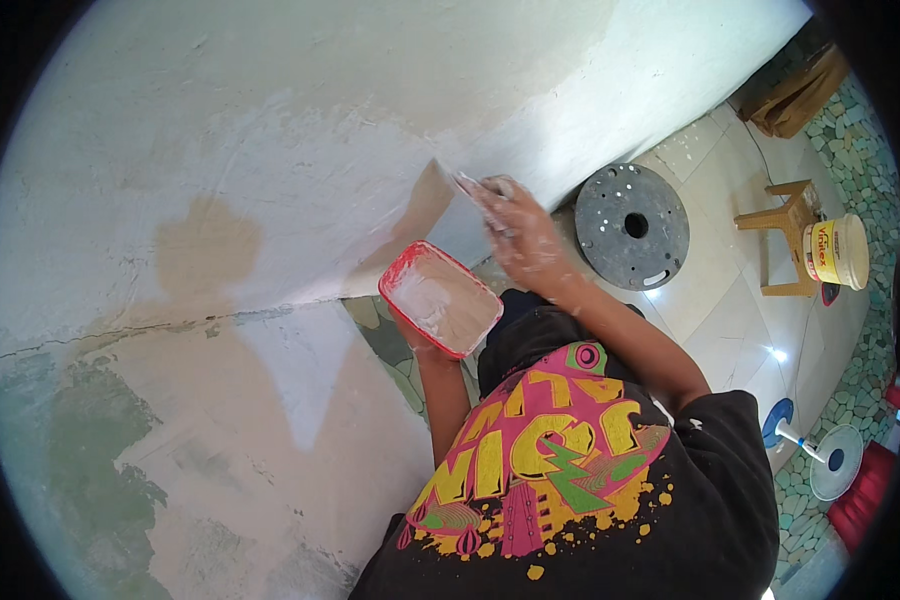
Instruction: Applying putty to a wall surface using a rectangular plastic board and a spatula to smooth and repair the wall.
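Note:
My right hand (523, 236), smeared with white paste, is closed around the handle of a putty knife (461, 180). The knife's blade is close to the pale wall (330, 150); whether it touches cannot be told. Below and to the left, my left hand (427, 346) holds up a red-rimmed plastic tub (482, 339) from underneath, most of its fingers hidden by it. White and beige putty (442, 304) lies inside the tub. Patches of lighter coating show on the wall, and a crack (120, 330) runs along it at the left.
A round dark base with a centre hole (600, 225) lies on the tiled floor beside the wall. Farther right stand a tan plastic stool (787, 217), a labelled paint bucket (853, 251) and a white and blue fan (836, 461). Brown material (795, 97) lies at the upper right.

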`<state>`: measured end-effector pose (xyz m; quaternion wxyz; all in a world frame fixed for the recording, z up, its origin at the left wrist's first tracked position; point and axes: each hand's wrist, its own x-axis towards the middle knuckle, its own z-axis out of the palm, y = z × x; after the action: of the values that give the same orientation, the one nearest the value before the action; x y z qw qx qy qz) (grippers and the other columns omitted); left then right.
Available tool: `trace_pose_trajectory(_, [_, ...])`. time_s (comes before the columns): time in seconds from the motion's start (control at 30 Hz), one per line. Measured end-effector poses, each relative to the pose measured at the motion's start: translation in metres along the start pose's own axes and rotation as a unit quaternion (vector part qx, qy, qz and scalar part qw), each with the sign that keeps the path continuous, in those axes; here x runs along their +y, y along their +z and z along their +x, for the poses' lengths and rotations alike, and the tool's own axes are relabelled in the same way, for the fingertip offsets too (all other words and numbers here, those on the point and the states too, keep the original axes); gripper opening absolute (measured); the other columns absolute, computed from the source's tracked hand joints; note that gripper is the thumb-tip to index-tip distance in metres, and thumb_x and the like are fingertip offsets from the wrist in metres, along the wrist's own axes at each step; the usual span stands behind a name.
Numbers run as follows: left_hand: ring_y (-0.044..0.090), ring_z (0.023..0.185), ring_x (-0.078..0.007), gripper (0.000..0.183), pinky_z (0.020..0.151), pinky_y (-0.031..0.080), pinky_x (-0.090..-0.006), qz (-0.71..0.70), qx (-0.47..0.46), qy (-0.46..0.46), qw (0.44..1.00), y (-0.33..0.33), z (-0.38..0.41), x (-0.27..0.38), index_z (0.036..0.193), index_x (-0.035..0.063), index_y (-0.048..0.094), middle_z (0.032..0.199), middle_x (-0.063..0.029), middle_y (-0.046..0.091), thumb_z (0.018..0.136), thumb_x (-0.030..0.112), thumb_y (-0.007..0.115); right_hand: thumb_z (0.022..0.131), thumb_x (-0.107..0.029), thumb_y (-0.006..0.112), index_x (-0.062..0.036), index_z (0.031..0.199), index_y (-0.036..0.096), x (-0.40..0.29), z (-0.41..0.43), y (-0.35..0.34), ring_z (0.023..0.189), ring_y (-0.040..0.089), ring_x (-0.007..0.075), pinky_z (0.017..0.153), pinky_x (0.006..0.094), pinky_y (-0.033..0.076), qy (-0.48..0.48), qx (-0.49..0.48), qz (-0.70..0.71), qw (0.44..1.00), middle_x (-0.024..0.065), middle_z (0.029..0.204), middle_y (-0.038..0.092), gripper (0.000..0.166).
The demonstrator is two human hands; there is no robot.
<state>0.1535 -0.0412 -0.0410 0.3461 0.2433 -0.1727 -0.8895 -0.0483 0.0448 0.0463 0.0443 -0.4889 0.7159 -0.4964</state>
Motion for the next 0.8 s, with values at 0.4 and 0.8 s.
trace_pose_trajectory(0.4, [0.064, 0.116, -0.0350, 0.064, 0.094, 0.055, -0.0572, 0.004, 0.011, -0.008, 1.000, 0.005, -0.002, 0.000, 0.141, 0.0146, 0.053, 0.133, -0.0111, 0.063, 0.100, 0.063, 0.042, 0.089, -0.003, 0.072, 0.0022, 0.113, 0.073, 0.020, 0.056, -0.051, 0.076, 0.070, 0.0156, 0.061, 0.0248, 0.052, 0.208, 0.168, 0.407, 0.873, 0.0096, 0.098, 0.075, 0.024])
trace_pose_trajectory(0.8, [0.065, 0.115, -0.0375, 0.064, 0.095, 0.054, -0.0590, -0.032, 0.036, -0.011, 0.999, -0.004, -0.004, 0.006, 0.142, 0.0141, 0.053, 0.134, -0.0122, 0.063, 0.100, 0.061, 0.043, 0.085, -0.016, 0.072, -0.0071, 0.127, 0.070, 0.021, 0.029, -0.016, 0.122, 0.060, 0.0361, 0.102, 0.0453, 0.048, -0.141, 0.206, -0.075, 0.965, 0.0177, 0.136, 0.062, 0.043])
